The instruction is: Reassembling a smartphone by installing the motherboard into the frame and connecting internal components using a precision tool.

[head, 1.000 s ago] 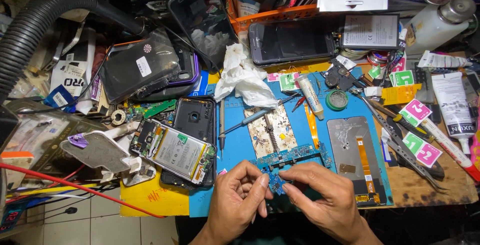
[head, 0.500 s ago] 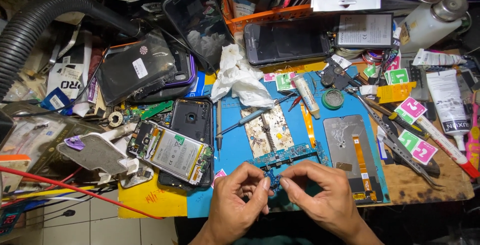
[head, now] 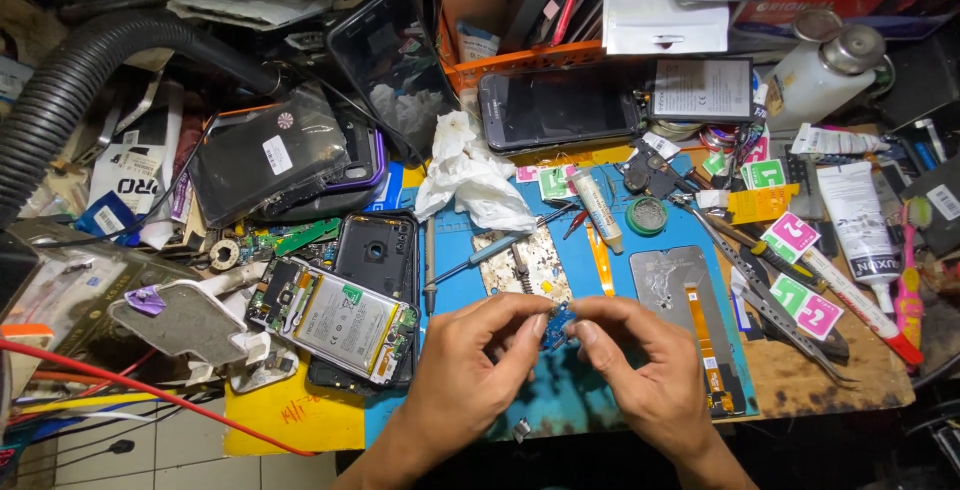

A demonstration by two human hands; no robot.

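A blue mat (head: 600,370) covers the middle of a crowded bench, with a black hose (head: 90,90) curving in at the far left and dark phones (head: 560,105) lying along the far edge. On the mat's left sits an opened phone (head: 335,320) with its battery showing; on its right lies a screen panel (head: 690,320) with an orange flex strip, and a white cloth (head: 470,180) is bunched toward the far side. At the near edge, both hands meet over the mat: the left hand (head: 470,370) and right hand (head: 640,370) pinch a small blue board (head: 558,325) between thumb and fingertips, held just above the mat between them. The step looks like close handling or inspection of that board. Any next move calls for a light, steady pinch at the edges, since the part is tiny and easily lost in the clutter.
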